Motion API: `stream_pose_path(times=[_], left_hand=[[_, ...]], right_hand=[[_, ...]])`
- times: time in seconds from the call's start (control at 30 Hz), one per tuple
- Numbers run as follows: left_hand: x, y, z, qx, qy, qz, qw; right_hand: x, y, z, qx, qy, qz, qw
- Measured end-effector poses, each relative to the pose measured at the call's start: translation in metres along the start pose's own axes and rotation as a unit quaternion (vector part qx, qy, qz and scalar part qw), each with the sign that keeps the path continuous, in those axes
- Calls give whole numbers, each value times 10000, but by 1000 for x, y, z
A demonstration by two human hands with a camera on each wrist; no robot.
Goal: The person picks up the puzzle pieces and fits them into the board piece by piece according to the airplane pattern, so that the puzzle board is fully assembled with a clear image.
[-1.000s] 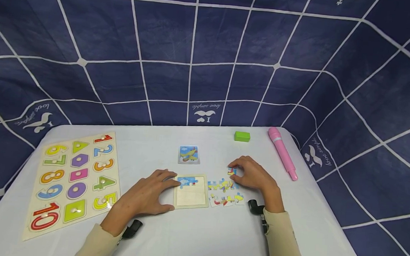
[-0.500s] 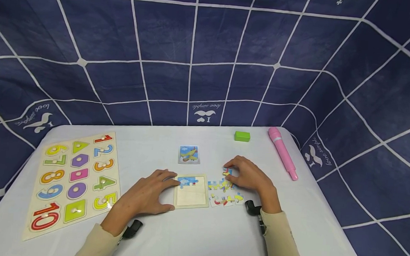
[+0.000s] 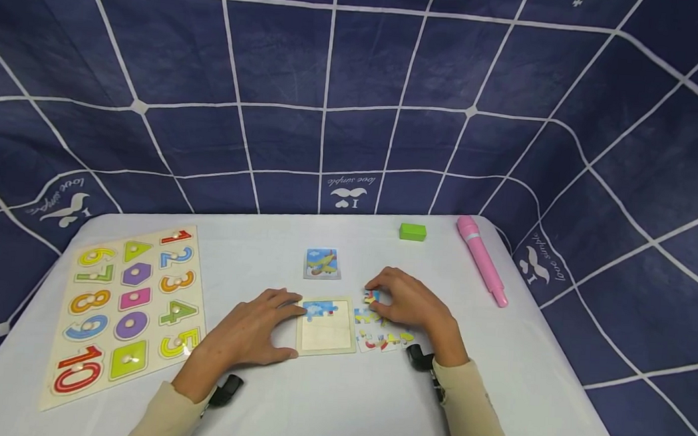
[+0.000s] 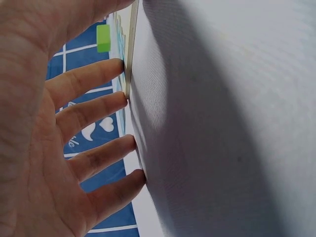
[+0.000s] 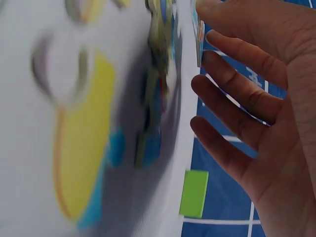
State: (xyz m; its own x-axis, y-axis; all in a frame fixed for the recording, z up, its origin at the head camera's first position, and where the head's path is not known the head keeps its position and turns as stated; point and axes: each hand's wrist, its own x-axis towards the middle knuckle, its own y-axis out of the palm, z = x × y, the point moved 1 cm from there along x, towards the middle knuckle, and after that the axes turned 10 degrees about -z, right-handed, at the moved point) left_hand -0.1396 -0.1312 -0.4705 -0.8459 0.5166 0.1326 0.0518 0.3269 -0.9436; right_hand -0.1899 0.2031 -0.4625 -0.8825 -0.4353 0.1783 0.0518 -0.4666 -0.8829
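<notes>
In the head view, my left hand (image 3: pixel 253 330) rests at the left side of a small wooden puzzle tray (image 3: pixel 324 352), spread fingertips on its edge. The left wrist view shows those fingers (image 4: pixel 96 113) fairly straight against the tray edge and tabletop. Joined blue puzzle pieces (image 3: pixel 319 308) lie along the tray's upper part. My right hand (image 3: pixel 411 302) pinches a puzzle piece (image 3: pixel 371 297) with blue, red and yellow print between thumb and forefinger, right of the tray. Beneath and below it lie loose puzzle pieces (image 3: pixel 383 341), partly hidden by the hand.
A picture card of a yellow airplane (image 3: pixel 322 264) lies behind the tray. At left is a number-and-shape board (image 3: pixel 100 363). A green block (image 3: pixel 412 232) and a pink microphone-shaped toy (image 3: pixel 483 261) stand or lie at the back right. Dark blue cloth (image 3: pixel 282 140) hangs behind the table.
My right hand has moved left toward the tray, carrying the pinched puzzle piece over the loose ones. My left hand has stayed in place.
</notes>
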Motion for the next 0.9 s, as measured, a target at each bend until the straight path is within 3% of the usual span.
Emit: stream_pose_path(times=[0.47,0.9], left_hand=[[1,1,2,-65,-7,-3,10000],[1,0,3,-101,21,-15,9999]], right_hand=[[7,15,29,-64,-445,185,9988],[10,28,42,-143,-716,349,9967]])
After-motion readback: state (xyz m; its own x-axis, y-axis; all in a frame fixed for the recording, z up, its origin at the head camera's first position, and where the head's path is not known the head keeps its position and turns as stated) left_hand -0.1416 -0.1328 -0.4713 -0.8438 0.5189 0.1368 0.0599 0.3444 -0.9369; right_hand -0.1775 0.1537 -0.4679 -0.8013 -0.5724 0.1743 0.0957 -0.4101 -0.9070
